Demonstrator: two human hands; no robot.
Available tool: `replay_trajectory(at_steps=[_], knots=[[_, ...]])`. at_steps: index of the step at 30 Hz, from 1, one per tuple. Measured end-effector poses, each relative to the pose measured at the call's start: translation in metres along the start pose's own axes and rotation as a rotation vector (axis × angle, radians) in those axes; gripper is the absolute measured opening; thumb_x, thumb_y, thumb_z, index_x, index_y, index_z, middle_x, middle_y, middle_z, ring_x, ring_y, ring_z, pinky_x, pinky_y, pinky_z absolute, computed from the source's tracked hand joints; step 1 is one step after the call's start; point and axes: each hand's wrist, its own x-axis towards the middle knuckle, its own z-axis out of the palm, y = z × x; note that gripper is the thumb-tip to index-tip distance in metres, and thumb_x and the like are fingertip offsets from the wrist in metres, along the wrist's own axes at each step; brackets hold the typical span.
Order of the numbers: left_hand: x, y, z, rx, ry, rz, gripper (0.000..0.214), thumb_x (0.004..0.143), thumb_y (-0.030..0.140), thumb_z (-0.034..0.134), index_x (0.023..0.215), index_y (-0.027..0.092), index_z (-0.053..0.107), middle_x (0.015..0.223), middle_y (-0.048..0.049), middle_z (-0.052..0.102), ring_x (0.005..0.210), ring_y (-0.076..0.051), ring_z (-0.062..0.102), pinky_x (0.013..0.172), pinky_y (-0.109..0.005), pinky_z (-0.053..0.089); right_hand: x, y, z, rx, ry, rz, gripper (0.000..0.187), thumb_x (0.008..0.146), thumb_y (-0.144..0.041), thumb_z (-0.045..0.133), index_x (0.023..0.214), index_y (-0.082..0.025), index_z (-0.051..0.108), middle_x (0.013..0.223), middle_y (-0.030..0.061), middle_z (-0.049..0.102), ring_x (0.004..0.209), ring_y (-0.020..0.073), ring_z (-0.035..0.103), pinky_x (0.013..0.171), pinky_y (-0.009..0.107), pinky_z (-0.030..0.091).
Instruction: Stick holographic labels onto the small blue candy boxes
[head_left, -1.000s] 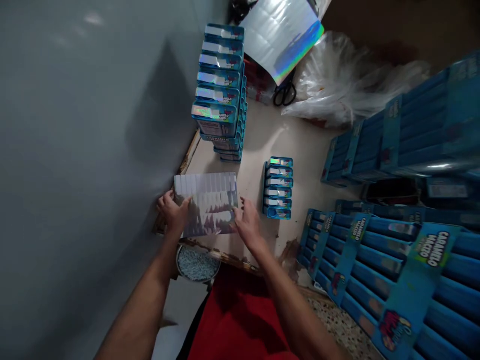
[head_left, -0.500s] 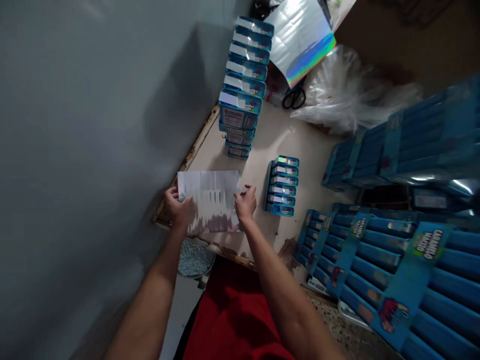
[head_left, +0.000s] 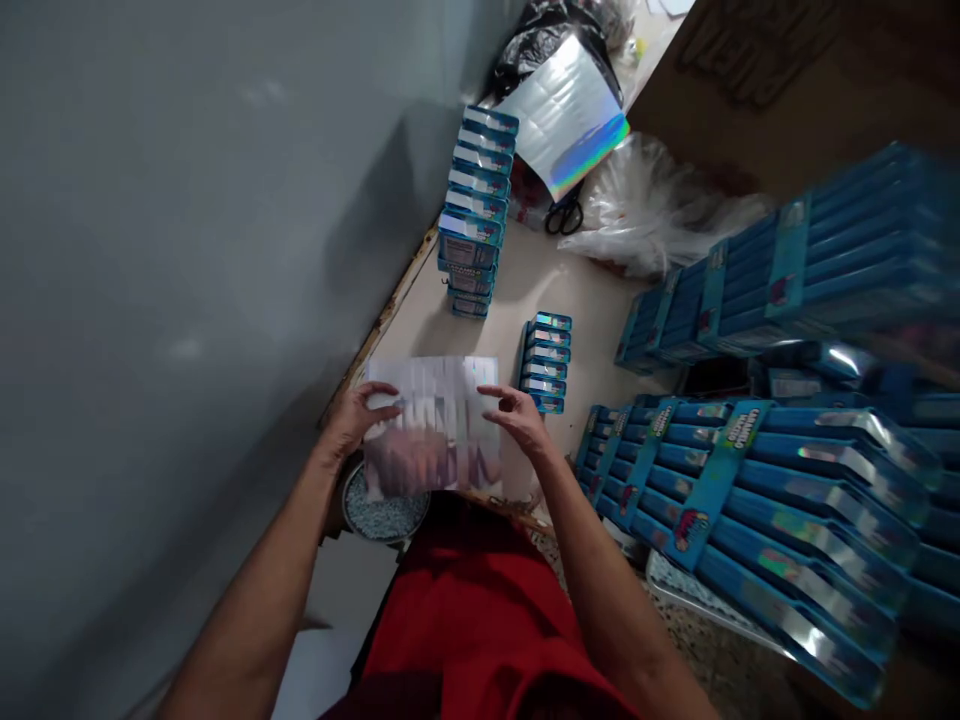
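A shiny silver sheet (head_left: 431,440) lies between my hands at the near end of the table, its lower edge overlapping the rim of a bowl below. My left hand (head_left: 358,420) is at the sheet's left edge, thumb and forefinger stretched apart over its surface. Across from it, my right hand (head_left: 517,415) has its fingers spread over the right edge. Whether any fingers are under the sheet is hidden. Just beyond the right hand stands a short row of blue boxes (head_left: 547,362). A taller stack of similar boxes (head_left: 474,215) stands by the wall.
Bundled blue packs (head_left: 675,470) fill the right side. At the back are another silver sheet (head_left: 566,120), scissors (head_left: 564,216), clear plastic bags (head_left: 645,210) and a black bag (head_left: 551,45). A bowl of pale blue pieces (head_left: 386,512) sits below the table edge.
The silver sheet has come nearer my body. Both hands have opened their fingers from a closer grip at its sides. The camera view has shifted.
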Motion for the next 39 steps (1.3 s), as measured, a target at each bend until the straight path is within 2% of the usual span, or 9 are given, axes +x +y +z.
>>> replay_trajectory(at_steps=[5, 10, 13, 16, 21, 23, 27, 33, 39], knots=[[-0.023, 0.019, 0.001, -0.071, -0.026, -0.183, 0.061, 0.046, 0.038, 0.096, 0.1, 0.014, 0.078, 0.065, -0.0003, 0.069, 0.051, -0.012, 0.057, 0.05, -0.023, 0.043, -0.021, 0.001, 0.003, 0.275, 0.093, 0.092, 0.052, 0.053, -0.033, 0.091, 0.101, -0.019, 0.081, 0.099, 0.0056, 0.079, 0.077, 0.019, 0.066, 0.073, 0.031, 0.053], [-0.037, 0.031, 0.008, -0.06, -0.008, -0.117, 0.068, 0.049, 0.044, 0.095, 0.107, 0.013, 0.078, 0.072, -0.0073, 0.075, 0.063, -0.021, 0.07, 0.06, -0.028, 0.054, -0.023, 0.011, 0.012, 0.242, 0.204, 0.068, 0.055, 0.049, -0.037, 0.093, 0.1, -0.019, 0.081, 0.108, 0.0096, 0.079, 0.083, 0.0223, 0.07, 0.08, 0.036, 0.056], [-0.042, 0.031, 0.016, 0.01, 0.015, -0.072, 0.07, 0.051, 0.047, 0.095, 0.111, 0.014, 0.078, 0.077, -0.0088, 0.076, 0.07, -0.024, 0.071, 0.062, -0.031, 0.056, -0.021, 0.011, 0.013, 0.088, 0.232, 0.051, 0.057, 0.053, -0.04, 0.092, 0.104, -0.017, 0.08, 0.097, 0.0089, 0.079, 0.072, 0.0209, 0.068, 0.074, 0.036, 0.055], [-0.044, 0.025, 0.02, 0.144, 0.127, 0.044, 0.05, 0.061, 0.049, 0.089, 0.097, 0.016, 0.081, 0.084, -0.0097, 0.074, 0.081, -0.026, 0.07, 0.072, -0.036, 0.057, -0.026, 0.007, 0.011, -0.16, 0.267, -0.023, 0.037, 0.072, -0.046, 0.082, 0.096, -0.018, 0.081, 0.083, 0.0062, 0.075, 0.073, 0.0214, 0.066, 0.074, 0.036, 0.053], [-0.047, 0.034, 0.017, 0.58, 0.308, 0.401, 0.018, 0.071, 0.039, 0.085, 0.076, 0.024, 0.079, 0.114, -0.0119, 0.065, 0.123, -0.034, 0.055, 0.105, -0.044, 0.044, -0.043, -0.016, -0.003, -0.863, 0.242, -0.179, 0.011, 0.087, -0.032, 0.073, 0.081, -0.024, 0.079, 0.106, 0.0079, 0.071, 0.104, 0.0259, 0.063, 0.098, 0.043, 0.041], [-0.05, 0.048, 0.019, 0.657, 0.199, 0.462, 0.011, 0.074, 0.034, 0.082, 0.073, 0.025, 0.077, 0.113, -0.0108, 0.068, 0.124, -0.034, 0.054, 0.109, -0.044, 0.038, -0.045, -0.03, -0.004, -0.965, 0.078, -0.197, 0.012, 0.09, -0.027, 0.071, 0.101, -0.025, 0.077, 0.106, 0.006, 0.073, 0.101, 0.0241, 0.065, 0.106, 0.047, 0.034], [-0.051, 0.078, 0.03, 0.72, -0.082, 0.385, 0.018, 0.087, 0.036, 0.068, 0.073, 0.026, 0.075, 0.079, -0.0059, 0.073, 0.087, -0.027, 0.064, 0.106, -0.045, 0.038, -0.031, -0.055, 0.022, -0.99, -0.228, -0.315, 0.039, 0.098, -0.033, 0.065, 0.136, -0.033, 0.064, 0.104, 0.0026, 0.077, 0.095, 0.0211, 0.067, 0.105, 0.041, 0.035], [-0.04, 0.09, 0.043, 0.769, -0.174, 0.423, 0.01, 0.075, 0.037, 0.082, 0.077, 0.028, 0.077, 0.069, -0.0044, 0.069, 0.089, -0.032, 0.067, 0.107, -0.05, 0.035, -0.005, -0.061, 0.081, -0.999, -0.311, -0.302, 0.025, 0.101, -0.035, 0.058, 0.097, -0.027, 0.081, 0.086, 0.0038, 0.076, 0.08, 0.0195, 0.066, 0.068, 0.026, 0.038], [-0.027, 0.078, 0.039, 0.773, -0.274, 0.275, 0.016, 0.078, 0.043, 0.077, 0.081, 0.028, 0.082, 0.076, -0.0042, 0.076, 0.076, -0.026, 0.067, 0.072, -0.032, 0.042, -0.015, -0.05, 0.037, -0.939, -0.312, -0.204, 0.02, 0.096, -0.038, 0.067, 0.089, -0.026, 0.082, 0.074, 0.002, 0.072, 0.069, 0.0168, 0.061, 0.059, 0.026, 0.029]])
